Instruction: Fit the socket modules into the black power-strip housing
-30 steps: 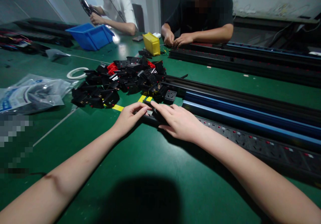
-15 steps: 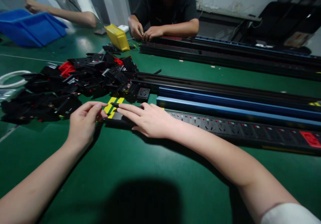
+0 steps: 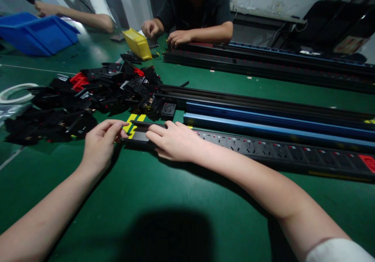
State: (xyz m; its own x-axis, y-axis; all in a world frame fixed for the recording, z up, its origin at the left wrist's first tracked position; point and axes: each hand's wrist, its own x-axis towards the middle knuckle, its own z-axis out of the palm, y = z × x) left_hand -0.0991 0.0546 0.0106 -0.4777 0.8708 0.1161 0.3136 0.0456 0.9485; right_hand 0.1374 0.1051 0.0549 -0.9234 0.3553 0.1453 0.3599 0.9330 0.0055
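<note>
A long black power strip [image 3: 258, 148] runs rightward in front of me, its row of numbered sockets set in a channel with a red socket [image 3: 367, 162] far along. At the strip's left end the channel shows bare metal. My right hand [image 3: 175, 140] lies over this part, fingers bent and gripping the strip; the fingertips hide what lies beneath. My left hand [image 3: 101, 142] is at the channel's left end, thumb and index finger pinched together. What that pinch holds, if anything, is too small to make out. A single black socket [image 3: 168, 110] rests just behind.
A heap of black socket modules [image 3: 108, 86] with red ones lies to the left, near a white tape roll [image 3: 17, 92]. Blue rails [image 3: 263, 123] lie behind the strip. A yellow bin [image 3: 137, 45], a blue bin [image 3: 38, 33] and two people are across the table.
The row of sockets has slid a little to the right along the channel. My right hand has shifted right, its fingers now more bent. My left hand stays nearly in place.
</note>
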